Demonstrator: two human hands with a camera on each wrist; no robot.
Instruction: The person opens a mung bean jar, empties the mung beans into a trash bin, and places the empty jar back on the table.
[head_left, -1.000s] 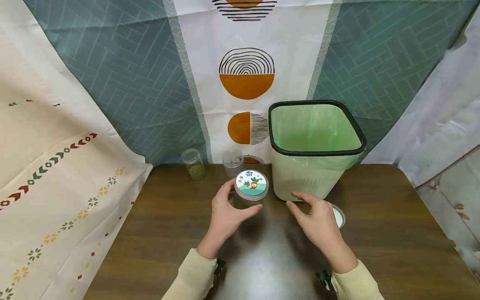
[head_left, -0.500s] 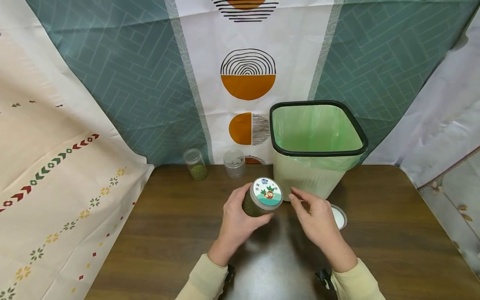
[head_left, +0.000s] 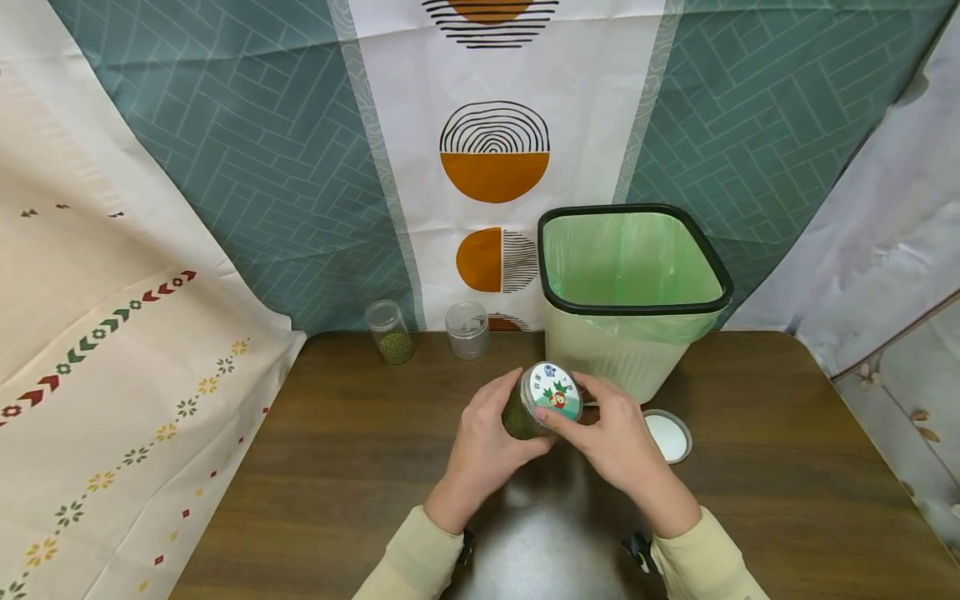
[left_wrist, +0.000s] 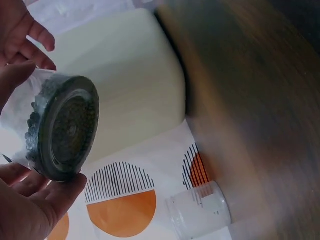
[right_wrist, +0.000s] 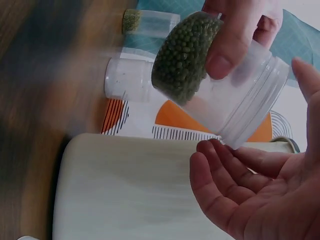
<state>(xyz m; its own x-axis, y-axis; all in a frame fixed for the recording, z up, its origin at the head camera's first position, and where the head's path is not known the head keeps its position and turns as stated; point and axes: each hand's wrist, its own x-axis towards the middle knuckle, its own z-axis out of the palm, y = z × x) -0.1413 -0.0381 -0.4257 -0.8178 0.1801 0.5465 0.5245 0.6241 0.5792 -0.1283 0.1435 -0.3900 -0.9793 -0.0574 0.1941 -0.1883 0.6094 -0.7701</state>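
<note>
Above the bench (head_left: pixel 337 467), near the bin's (head_left: pixel 600 354) front, I see the bean jar (head_left: pixel 516 417) tilted, small green beans heaped toward its base. My left hand (head_left: pixel 489 437) grips its body; my right hand (head_left: pixel 621 433) holds the printed lid (head_left: pixel 555 390) by the rim, between thumb and fingers. Farther back stand a narrow jar (head_left: pixel 394 337) of green contents and a clear jar (head_left: pixel 467 333); beside my right hand lies a white disc (head_left: pixel 667 437).

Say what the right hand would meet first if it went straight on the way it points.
Probably the printed lid of the green-bean jar in the left hand; whether the right hand touches it yet is unclear.
</note>
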